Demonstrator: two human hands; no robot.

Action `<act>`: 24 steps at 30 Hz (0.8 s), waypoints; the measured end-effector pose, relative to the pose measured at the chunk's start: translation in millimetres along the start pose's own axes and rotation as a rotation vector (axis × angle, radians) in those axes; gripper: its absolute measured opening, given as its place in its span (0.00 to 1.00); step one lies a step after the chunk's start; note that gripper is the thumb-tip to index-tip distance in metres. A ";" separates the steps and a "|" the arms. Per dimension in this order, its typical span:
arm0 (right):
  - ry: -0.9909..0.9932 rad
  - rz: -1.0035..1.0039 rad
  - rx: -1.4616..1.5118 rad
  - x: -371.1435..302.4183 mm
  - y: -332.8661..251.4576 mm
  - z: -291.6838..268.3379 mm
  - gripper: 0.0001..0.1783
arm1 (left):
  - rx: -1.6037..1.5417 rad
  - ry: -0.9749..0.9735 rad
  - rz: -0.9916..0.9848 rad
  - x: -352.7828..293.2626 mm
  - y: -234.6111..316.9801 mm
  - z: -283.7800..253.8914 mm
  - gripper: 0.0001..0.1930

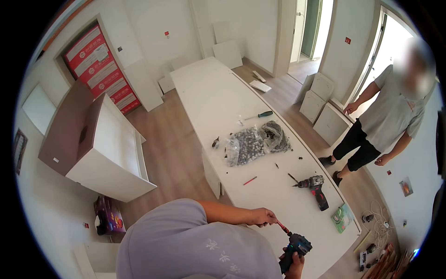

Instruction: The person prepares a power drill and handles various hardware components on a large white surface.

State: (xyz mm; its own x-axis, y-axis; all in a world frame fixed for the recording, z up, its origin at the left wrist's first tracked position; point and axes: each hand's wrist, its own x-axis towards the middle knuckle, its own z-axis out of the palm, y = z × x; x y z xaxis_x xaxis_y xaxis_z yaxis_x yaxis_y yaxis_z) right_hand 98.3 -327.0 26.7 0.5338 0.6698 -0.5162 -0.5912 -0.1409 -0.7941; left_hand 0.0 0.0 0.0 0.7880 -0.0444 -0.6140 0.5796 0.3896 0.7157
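Note:
My right hand (pixel 294 269) is wrapped around the grip of a dark cordless drill (pixel 297 245) over the near end of a long white tabletop (pixel 209 93). A slim red bit (pixel 283 228) sticks out from the drill's front. The fingers of my left hand (pixel 264 216) are closed on the outer end of that bit. Further along the tabletop lies a second cordless drill (pixel 315 187), black with red, on its side. A red pencil-like stick (pixel 250 180) lies left of it. Past these rest clear plastic bags of small fittings (pixel 248 145) and a green-handled screwdriver (pixel 264 114).
A person (pixel 385 111) in a grey shirt stands right of the table. A green packet (pixel 342 217) lies by the table's right edge. White cabinet (pixel 109 149) stands at left. Panels (pixel 320 97) lean on the right wall; cables (pixel 380 223) lie on the floor.

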 end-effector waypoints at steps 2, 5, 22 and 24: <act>0.029 -0.014 0.014 1.7 1.1 10.3 0.33 | -0.009 0.053 0.000 -11.7 5.6 -0.4 0.11; 0.014 -0.050 0.011 -12.7 -9.5 35.4 0.29 | -0.276 0.160 0.001 -20.5 -12.1 -5.8 0.10; -0.017 -0.148 0.008 -14.5 -27.3 45.1 0.28 | -1.054 0.101 0.127 1.8 13.1 -18.9 0.14; 0.012 -0.149 0.008 -15.5 -27.3 48.3 0.28 | -1.019 0.105 0.118 0.9 16.5 -12.7 0.12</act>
State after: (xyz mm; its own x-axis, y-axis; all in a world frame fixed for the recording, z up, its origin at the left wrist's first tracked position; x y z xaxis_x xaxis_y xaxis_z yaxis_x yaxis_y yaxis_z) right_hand 77.0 -298.3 71.9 0.6236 0.6738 -0.3963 -0.5094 -0.0343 -0.8599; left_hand 7.7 18.1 7.0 0.7779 0.1063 -0.6194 0.0104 0.9833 0.1818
